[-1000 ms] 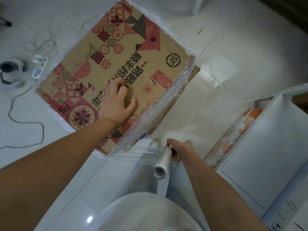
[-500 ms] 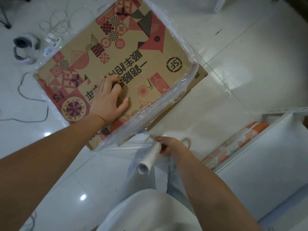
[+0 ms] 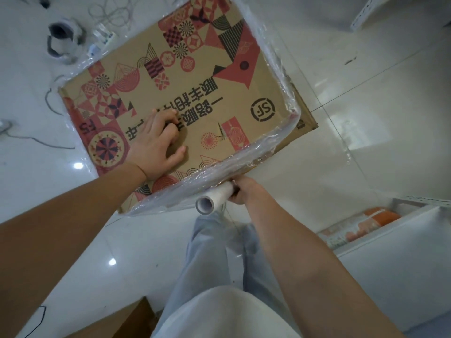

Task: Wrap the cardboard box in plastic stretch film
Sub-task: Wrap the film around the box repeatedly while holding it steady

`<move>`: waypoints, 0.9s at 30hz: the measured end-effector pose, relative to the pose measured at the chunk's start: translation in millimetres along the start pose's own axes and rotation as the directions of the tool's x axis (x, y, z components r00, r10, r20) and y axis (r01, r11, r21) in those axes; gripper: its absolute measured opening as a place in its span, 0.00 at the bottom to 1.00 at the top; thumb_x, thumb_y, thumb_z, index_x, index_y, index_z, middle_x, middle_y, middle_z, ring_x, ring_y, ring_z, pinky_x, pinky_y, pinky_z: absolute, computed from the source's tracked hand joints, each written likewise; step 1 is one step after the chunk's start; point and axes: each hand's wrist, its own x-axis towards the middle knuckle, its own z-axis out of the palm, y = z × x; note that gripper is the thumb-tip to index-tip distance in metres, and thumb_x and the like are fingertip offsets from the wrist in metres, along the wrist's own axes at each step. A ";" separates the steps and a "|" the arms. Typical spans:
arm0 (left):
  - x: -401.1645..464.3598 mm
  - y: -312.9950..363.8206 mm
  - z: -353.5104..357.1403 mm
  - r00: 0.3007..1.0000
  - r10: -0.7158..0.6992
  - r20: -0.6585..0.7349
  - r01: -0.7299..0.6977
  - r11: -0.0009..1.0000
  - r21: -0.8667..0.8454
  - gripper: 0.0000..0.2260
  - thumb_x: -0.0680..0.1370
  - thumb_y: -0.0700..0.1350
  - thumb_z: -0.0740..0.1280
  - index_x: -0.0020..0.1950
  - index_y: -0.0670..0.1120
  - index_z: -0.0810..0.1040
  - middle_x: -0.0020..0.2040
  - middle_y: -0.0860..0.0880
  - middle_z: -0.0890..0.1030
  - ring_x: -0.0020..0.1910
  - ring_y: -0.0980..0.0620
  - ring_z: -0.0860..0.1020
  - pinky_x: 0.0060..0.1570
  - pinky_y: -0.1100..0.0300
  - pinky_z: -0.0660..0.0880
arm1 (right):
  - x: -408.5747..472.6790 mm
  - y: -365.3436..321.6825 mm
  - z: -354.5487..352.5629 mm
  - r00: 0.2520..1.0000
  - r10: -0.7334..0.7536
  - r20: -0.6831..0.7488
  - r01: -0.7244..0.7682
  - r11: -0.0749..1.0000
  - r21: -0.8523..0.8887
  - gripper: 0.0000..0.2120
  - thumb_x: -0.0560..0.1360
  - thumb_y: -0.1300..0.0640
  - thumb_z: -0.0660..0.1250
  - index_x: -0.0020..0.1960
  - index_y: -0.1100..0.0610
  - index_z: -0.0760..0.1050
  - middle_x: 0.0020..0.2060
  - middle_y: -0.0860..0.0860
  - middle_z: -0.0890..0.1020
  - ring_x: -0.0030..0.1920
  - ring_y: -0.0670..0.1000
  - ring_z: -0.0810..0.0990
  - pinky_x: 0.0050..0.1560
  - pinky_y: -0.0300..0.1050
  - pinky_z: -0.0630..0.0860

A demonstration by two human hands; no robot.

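Note:
A brown cardboard box point(image 3: 210, 76) with red and black printed patterns stands on the white tiled floor. Clear stretch film point(image 3: 244, 157) clings along its near and right edges. My left hand point(image 3: 156, 145) presses on the box's top, fingers bent against the cardboard. My right hand point(image 3: 246, 191) grips the far end of a white film roll point(image 3: 214, 197), held just off the box's near edge. Film runs from the roll to the box side.
A tape roll point(image 3: 62, 39), a power strip point(image 3: 102, 37) and loose cables point(image 3: 109, 11) lie on the floor at the upper left. White metal shelving point(image 3: 402, 240) with an orange package point(image 3: 361, 225) stands at the right. Another cardboard piece point(image 3: 129, 320) lies at the bottom.
My right hand has brought the film roll up and closer to the box's near edge, shortening the loose film. The left hand stays pressed on the box top.

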 end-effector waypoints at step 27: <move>-1.5 -1.0 1.7 1.000 0.004 0.007 -0.004 1.000 0.015 0.14 0.75 0.52 0.59 0.44 0.41 0.68 0.59 0.37 0.73 0.63 0.39 0.68 0.70 0.42 0.58 | -70.0 -7.8 -0.6 0.992 0.041 -0.118 -0.034 0.998 0.058 0.17 0.82 0.60 0.53 0.43 0.72 0.69 0.40 0.59 0.75 0.51 0.59 0.75 0.59 0.44 0.70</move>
